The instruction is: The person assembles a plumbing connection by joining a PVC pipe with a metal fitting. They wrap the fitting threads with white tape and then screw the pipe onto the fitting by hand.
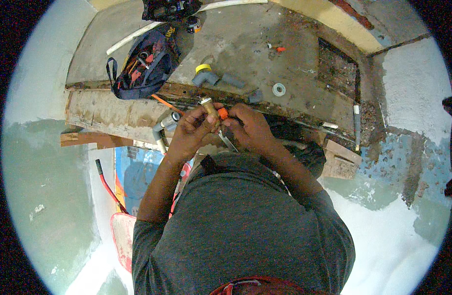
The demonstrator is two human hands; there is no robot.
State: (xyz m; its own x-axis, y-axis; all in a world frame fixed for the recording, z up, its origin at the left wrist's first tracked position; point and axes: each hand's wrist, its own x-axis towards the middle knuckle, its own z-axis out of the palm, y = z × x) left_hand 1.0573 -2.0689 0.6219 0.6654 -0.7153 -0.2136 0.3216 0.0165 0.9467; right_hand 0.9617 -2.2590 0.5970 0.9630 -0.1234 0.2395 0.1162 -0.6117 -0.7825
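In front of my waist, my left hand (pixel 192 129) is closed round a brass-coloured pipe fitting (pixel 209 107) with a silvery end, held tilted upward. Close beside it, my right hand (pixel 249 129) pinches a small orange piece (pixel 223 113), which sits against the fitting; whether the two are joined I cannot tell. Below the fingers a thin, pale metallic strip (pixel 229 141) slants down toward my shirt. Just left of my left hand stands a grey pipe elbow (pixel 166 124) with a metallic end.
On the concrete slab lie a grey elbow with a yellow end (pixel 204 74), short grey pipe pieces (pixel 233 80), and a white tape roll (pixel 279 89). A dark tool bag (pixel 146 64) is at the far left. An opening (pixel 338 69) lies right; a red-handled wheelbarrow (pixel 121 233) stands lower left.
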